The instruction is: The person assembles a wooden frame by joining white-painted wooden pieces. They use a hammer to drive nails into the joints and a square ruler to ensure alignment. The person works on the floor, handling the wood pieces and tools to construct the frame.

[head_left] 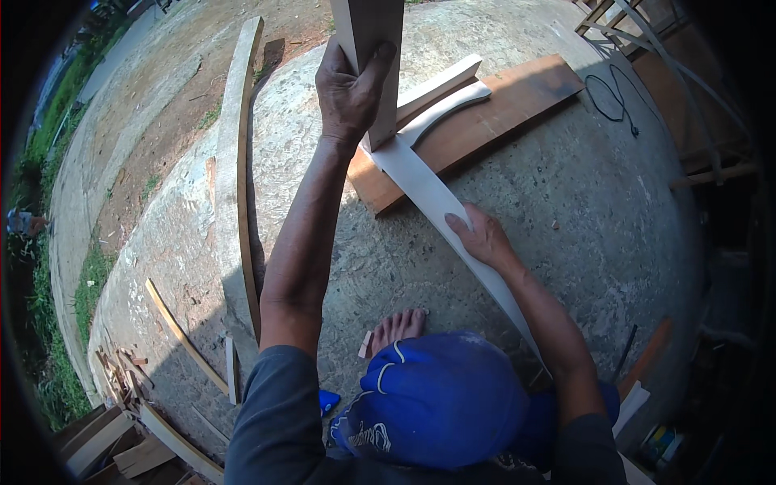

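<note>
My left hand (pixel 352 89) is wrapped around a thick, pale wooden beam (pixel 370 28) that stands roughly upright. The beam's lower end meets the far end of a long, pale, slightly curved plank (pixel 428 190); whether they are joined I cannot tell. My right hand (pixel 482 236) grips this plank around its edge, partway along, with the thumb on its upper face. Under the plank's far end a brown board (pixel 513 109) lies on the concrete. Beside the beam, a straight pale bar (pixel 440 85) and a curved pale piece (pixel 449 107) rest over the board.
Long weathered timber (pixel 233 153) lies to the left, near a thin curved strip (pixel 186 335). Wood offcuts (pixel 121 436) are heaped at the lower left. A black cable (pixel 618 101) lies at the far right. My bare foot (pixel 396 330) and blue cloth (pixel 453 396) are close below.
</note>
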Tool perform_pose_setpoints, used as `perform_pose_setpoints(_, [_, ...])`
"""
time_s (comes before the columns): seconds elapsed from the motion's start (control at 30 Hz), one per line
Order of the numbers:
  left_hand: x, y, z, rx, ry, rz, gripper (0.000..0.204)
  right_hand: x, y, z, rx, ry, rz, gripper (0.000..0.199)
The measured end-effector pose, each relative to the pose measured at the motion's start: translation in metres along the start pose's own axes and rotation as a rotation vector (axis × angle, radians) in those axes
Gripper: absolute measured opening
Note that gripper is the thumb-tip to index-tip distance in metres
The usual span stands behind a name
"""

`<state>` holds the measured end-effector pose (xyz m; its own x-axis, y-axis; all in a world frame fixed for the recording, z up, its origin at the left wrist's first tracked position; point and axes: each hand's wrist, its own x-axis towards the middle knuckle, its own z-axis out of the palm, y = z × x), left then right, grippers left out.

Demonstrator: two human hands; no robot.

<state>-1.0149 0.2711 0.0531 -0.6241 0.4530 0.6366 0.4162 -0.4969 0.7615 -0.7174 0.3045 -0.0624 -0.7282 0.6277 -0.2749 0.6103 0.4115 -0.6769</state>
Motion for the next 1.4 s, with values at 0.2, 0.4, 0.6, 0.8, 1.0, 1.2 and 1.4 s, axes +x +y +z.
perform_pose_setpoints(0.2, [-0.050, -0.026, -0.021, 0.091, -0.009, -0.166, 0.037, 0.000, -0.002, -0.001, -0.027, -0.018, 0.031, 0.057])
perform_pose_setpoints(0.4, [-0.182, -0.026, 0.008, 0.675, 0.291, -0.602, 0.074, 0.003, 0.004, 0.002, 0.097, -0.013, -0.059, 0.066])
perform_pose_setpoints(0.6, [-0.210, -0.032, 0.032, 0.720, 0.222, -0.793, 0.068, 0.005, 0.007, 0.001, 0.082, -0.043, -0.036, 0.082])
perform_pose_setpoints(0.8, [-0.203, -0.036, 0.033, 0.771, 0.177, -0.805, 0.072, 0.005, 0.007, -0.003, 0.121, -0.062, -0.077, 0.083])
perform_pose_setpoints(1.0, [-0.200, -0.035, 0.033, 0.767, 0.132, -0.820, 0.073, 0.008, 0.008, -0.002, 0.209, -0.091, -0.115, 0.077])
perform_pose_setpoints(1.2, [-0.195, -0.029, 0.028, 0.684, 0.062, -0.825, 0.072, 0.007, 0.002, -0.007, 0.259, -0.133, -0.058, 0.064])
perform_pose_setpoints(1.4, [-0.198, -0.032, 0.024, 0.816, 0.032, -0.726, 0.058, 0.007, -0.003, -0.011, 0.321, -0.160, -0.044, 0.057])
